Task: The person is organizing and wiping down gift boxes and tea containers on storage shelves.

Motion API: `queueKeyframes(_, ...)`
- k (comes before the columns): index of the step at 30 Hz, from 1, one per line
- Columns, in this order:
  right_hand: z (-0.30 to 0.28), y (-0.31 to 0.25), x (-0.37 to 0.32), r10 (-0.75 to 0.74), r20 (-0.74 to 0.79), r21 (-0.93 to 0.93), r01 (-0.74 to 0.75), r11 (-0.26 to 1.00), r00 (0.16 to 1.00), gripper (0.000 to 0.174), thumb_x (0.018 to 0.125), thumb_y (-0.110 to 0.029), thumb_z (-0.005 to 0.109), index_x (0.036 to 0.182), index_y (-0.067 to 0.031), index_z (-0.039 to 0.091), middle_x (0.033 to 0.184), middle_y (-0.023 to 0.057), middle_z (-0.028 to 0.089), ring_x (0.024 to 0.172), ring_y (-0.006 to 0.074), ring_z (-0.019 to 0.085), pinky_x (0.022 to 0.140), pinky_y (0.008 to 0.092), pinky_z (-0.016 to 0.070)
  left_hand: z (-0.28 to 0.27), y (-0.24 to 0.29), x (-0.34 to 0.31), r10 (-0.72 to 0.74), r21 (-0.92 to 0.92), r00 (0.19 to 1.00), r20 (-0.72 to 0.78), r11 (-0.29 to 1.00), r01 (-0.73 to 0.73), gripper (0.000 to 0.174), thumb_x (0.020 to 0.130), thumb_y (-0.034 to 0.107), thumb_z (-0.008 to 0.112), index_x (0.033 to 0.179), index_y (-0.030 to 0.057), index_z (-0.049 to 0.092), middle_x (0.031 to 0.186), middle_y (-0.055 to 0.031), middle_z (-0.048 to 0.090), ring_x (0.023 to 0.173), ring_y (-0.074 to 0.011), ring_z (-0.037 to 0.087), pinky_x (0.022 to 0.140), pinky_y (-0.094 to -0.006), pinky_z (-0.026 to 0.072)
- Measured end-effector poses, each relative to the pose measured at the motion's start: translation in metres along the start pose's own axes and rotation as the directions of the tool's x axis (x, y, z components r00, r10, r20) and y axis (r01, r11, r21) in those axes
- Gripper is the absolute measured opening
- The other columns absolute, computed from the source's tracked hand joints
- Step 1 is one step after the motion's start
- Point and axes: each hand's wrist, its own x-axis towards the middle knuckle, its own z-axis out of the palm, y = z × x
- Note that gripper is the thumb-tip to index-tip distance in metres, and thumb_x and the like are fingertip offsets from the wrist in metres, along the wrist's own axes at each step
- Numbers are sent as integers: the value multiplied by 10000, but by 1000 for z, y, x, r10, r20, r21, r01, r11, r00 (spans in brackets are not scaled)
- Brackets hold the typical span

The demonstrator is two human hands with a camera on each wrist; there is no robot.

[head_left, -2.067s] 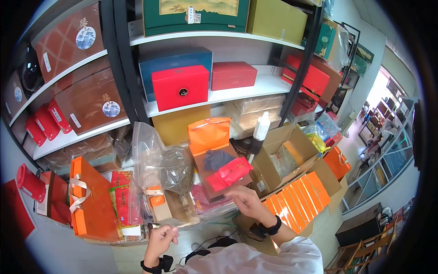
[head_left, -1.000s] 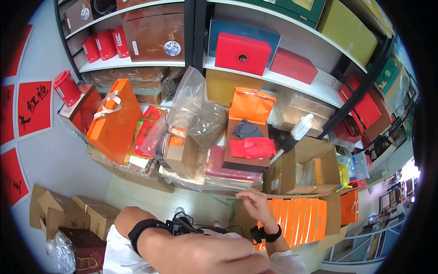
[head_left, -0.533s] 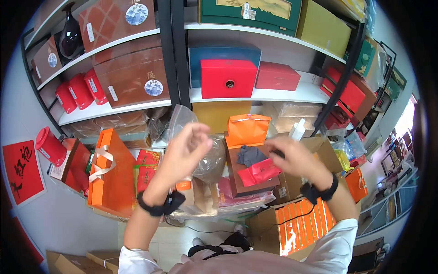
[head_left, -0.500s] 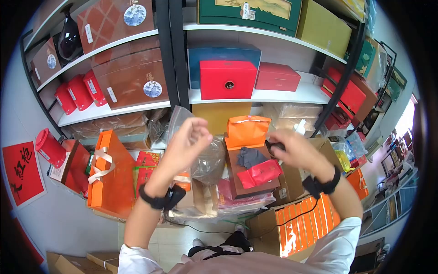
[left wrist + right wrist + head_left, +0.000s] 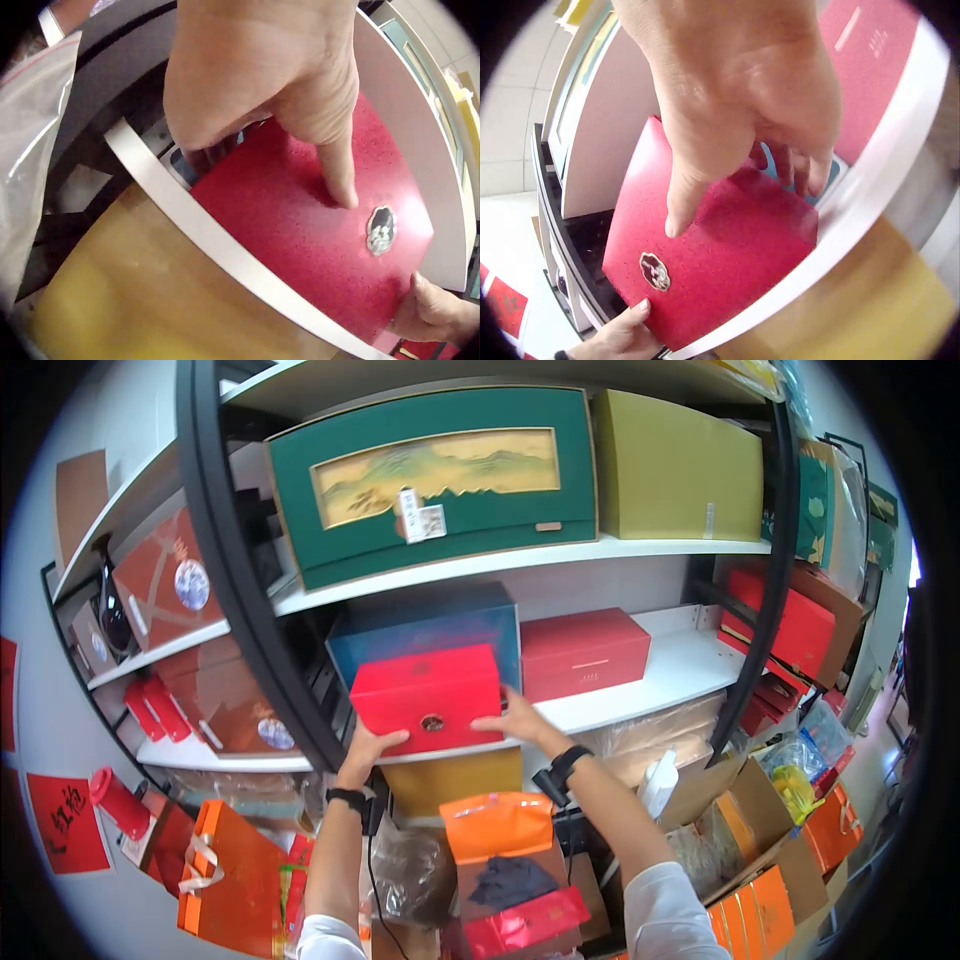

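Observation:
A bright red gift box (image 5: pixel 425 685) with a small dark oval emblem stands at the front edge of the middle shelf. My left hand (image 5: pixel 366 748) grips its left end; in the left wrist view the thumb of that hand (image 5: pixel 262 75) lies on the red front while the other fingers reach round the side, partly hidden. The opposite end is held by my right hand (image 5: pixel 518 718). Its thumb presses the front face in the right wrist view, and the fingers (image 5: pixel 819 174) curl round the end. Behind stands a blue box (image 5: pixel 430 620).
Right of it on the white shelf (image 5: pixel 690 665) sits a darker red box (image 5: pixel 583 653). The shelf above bears a large green box (image 5: pixel 450 540) and an olive box (image 5: pixel 682 470). A black upright post (image 5: pixel 250 580) rises at left. Below are an orange pouch (image 5: pixel 497 827) and open cartons.
Both hands have moved from the air over the crowded table up to the shelf and taken hold of the red gift box. The head view has moved closer to the shelves.

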Motion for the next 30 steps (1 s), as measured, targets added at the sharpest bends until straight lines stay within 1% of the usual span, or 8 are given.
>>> queueKeyframes(3, 13, 34, 12, -44, -163, -27, 41, 999, 986, 1037, 578, -301, 912, 1374, 49, 346, 1291, 192, 497, 1183, 288, 513, 1022, 389, 417, -2, -4, 0, -141, -36, 990, 20, 989, 142, 768, 666, 85, 835, 1325, 35, 444, 1245, -66, 565, 1157, -193, 534, 993, -339, 419)
queueKeyframes(9, 10, 30, -15, 1, -83, 72, 5, 997, 997, 1185, 535, -285, 932, 1435, 22, 224, 1377, 201, 388, 1245, 291, 459, 1047, 390, 399, -15, 1, -14, -169, -5, 977, 130, 985, 171, 638, 663, 80, 826, 1234, 19, 549, 1174, -54, 611, 1075, -182, 584, 920, -325, 467)
queueKeyframes(14, 16, 15, -41, -119, -128, 55, 127, 990, 985, 1160, 584, -232, 908, 1465, -13, 187, 1427, 177, 364, 1292, 282, 422, 1072, 399, 368, -11, 7, -33, -125, 6, 983, 131, 992, 126, 654, 631, 12, 842, 1212, 23, 541, 1135, -52, 618, 1049, -174, 586, 920, -329, 467)
queueKeyframes(16, 11, -3, -56, -61, -166, 148, 86, 985, 984, 1120, 606, -211, 895, 1468, -14, 208, 1420, 168, 390, 1295, 269, 421, 1075, 389, 361, -3, 23, -35, -62, -22, 989, 136, 998, 66, 672, 636, 23, 842, 1228, 21, 524, 1145, -56, 611, 1058, -177, 580, 931, -334, 460)
queueKeyframes(18, 6, -28, -72, -11, -215, 341, 85, 936, 977, 993, 678, -164, 845, 1466, -13, 260, 1380, 154, 456, 1283, 241, 437, 1072, 358, 357, 14, 50, -39, -15, -181, 991, 133, 983, 39, 689, 770, 225, 762, 1333, 12, 426, 1217, -104, 568, 1144, -207, 538, 979, -348, 426)
queueKeyframes(20, -5, -59, -91, 77, -235, 467, 43, 883, 969, 850, 756, -146, 786, 1447, -15, 308, 1363, 140, 479, 1261, 221, 461, 1061, 337, 369, 40, 79, -46, -129, -239, 990, 47, 961, 137, 654, 834, 293, 700, 1348, 8, 414, 1238, -121, 557, 1159, -217, 534, 984, -337, 425)
queueKeyframes(23, -31, -83, -121, 215, -203, 531, -77, 844, 955, 677, 863, -243, 700, 1416, -34, 371, 1337, 117, 505, 1221, 204, 497, 1015, 339, 413, 72, 116, -54, -266, -250, 955, 135, 923, 292, 626, 877, 328, 655, 1352, -2, 416, 1262, -128, 550, 1164, -209, 539, 985, -322, 429)
queueKeyframes(30, -73, -110, -180, 457, -121, 542, -327, 774, 881, 723, 892, -378, 645, 1446, -48, 319, 1346, 103, 489, 1203, 185, 508, 981, 346, 433, 122, 132, -67, -410, -244, 857, 311, 837, 489, 628, 932, 406, 572, 1360, -26, 414, 1301, -139, 537, 1190, -198, 535, 994, -316, 429)
